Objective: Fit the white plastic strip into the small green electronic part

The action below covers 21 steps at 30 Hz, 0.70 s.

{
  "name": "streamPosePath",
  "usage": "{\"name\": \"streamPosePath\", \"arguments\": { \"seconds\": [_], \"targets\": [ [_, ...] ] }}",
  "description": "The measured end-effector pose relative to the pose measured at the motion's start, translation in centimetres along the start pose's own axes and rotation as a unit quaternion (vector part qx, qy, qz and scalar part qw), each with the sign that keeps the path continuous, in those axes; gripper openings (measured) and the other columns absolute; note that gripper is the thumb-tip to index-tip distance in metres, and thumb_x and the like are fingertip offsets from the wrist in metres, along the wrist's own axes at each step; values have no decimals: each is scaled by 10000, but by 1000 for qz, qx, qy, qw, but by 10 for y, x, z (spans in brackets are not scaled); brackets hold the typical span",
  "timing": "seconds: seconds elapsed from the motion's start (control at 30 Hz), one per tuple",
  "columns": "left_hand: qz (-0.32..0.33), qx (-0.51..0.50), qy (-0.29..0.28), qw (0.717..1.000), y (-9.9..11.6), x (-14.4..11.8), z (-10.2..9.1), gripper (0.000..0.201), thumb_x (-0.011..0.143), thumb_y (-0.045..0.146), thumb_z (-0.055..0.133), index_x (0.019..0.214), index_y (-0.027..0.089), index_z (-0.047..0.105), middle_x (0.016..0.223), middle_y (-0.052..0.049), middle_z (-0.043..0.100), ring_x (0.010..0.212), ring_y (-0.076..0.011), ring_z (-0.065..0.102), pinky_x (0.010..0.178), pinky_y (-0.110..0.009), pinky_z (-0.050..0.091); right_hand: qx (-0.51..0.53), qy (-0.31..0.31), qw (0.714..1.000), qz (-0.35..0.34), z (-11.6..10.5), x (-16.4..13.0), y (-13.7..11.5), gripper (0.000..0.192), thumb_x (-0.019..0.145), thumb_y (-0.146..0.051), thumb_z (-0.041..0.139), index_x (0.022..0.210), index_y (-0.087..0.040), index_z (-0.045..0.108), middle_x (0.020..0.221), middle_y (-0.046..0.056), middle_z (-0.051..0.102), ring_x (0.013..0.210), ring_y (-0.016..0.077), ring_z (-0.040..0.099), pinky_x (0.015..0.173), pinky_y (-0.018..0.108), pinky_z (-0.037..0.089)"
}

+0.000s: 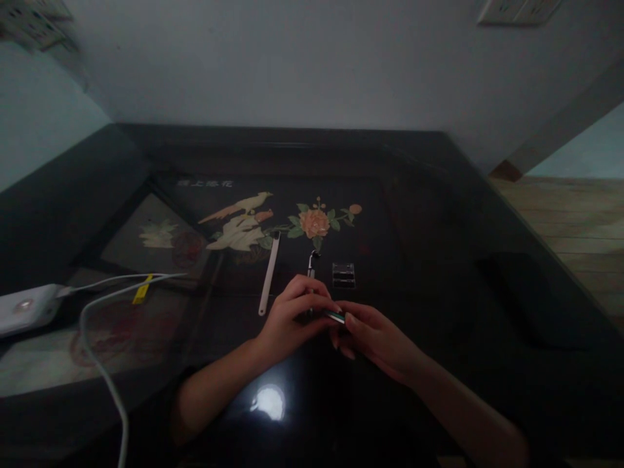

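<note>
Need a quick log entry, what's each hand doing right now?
Left hand: fingers closed on one end of a small dark object.
Right hand: fingertips pinching the other end of it.

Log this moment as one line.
left hand + right hand: pinching small green-edged object | black glossy table | nearby: white flat stick, clear plastic case

hands [325, 322] around small dark object [335, 316]
</note>
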State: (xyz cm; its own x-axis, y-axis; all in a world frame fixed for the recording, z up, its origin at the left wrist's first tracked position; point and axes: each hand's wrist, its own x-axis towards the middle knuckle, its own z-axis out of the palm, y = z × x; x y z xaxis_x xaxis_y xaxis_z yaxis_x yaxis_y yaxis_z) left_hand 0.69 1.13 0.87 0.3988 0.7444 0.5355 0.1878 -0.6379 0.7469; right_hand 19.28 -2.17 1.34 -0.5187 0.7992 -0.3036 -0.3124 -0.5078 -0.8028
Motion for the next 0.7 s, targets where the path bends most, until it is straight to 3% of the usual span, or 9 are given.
{"name": "streamPosePath", "arguments": {
  "seconds": [0.53,0.7],
  "targets": [
    [0,15,-15,1000,1,-1,-1,138,854,318,716,925,201,729,898,-63,645,847,-189,635,710,-315,553,-47,-10,998,-30,-3,1,-3,477,747,-558,770,977,-156,656,697,-17,585,553,81,474,496,222,338],
    [-7,38,-24,999,-2,5,-9,240,866,330,703,1067,203,674,1002,-83,665,937,-210,636,799,-338,546,-16,15,999,-45,-3,0,-6,474,752,-541,773,1023,-163,678,739,-3,616,550,82,491,490,225,344]
  ]
}}
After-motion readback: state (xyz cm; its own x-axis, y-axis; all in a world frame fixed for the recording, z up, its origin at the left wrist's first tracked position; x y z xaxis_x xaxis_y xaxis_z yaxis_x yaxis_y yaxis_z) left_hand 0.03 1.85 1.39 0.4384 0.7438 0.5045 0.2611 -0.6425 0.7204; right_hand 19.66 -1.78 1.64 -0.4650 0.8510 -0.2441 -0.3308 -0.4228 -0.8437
